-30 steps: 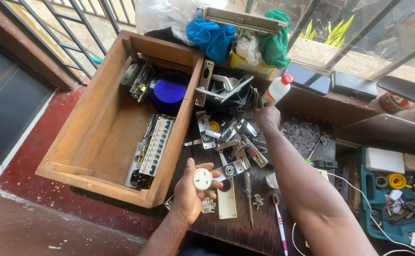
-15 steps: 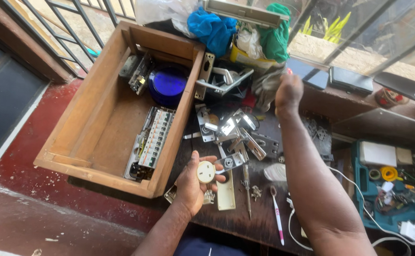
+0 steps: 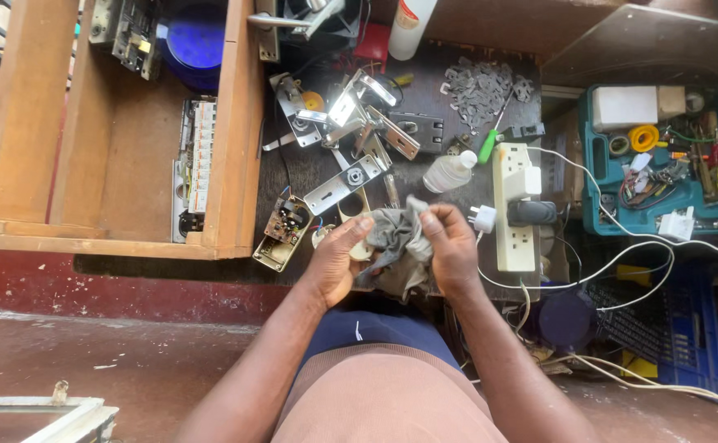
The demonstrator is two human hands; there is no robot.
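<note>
- the dark bench (image 3: 424, 98) carries nearly everything, cluttered from its back edge to the near edge where the person sits.
- a wooden box (image 3: 88, 148) takes the left end of the bench, with a long breaker strip (image 3: 199, 160) lying against its right wall and a blue round lid (image 3: 195, 45) at its far corner.
- a teal tool case (image 3: 662, 156) sits off the right edge, full of small parts and rolls of tape.
- a white power strip (image 3: 516, 205) lies lengthwise near the right edge, a plug and white cables running from it.
- a heap of metal door handles and lock plates (image 3: 359, 123) fills the middle of the bench.
- a grey cloth (image 3: 396, 242) is bunched at the near edge, between both hands.
- the right hand (image 3: 451, 250) pinches the cloth's top, fingers closed on it.
- the left hand (image 3: 338, 258) grips a small white round fitting (image 3: 359, 250) (mostly hidden), pressed against the cloth.
- a small clear bottle (image 3: 449, 172) lies just behind the right hand.
</note>
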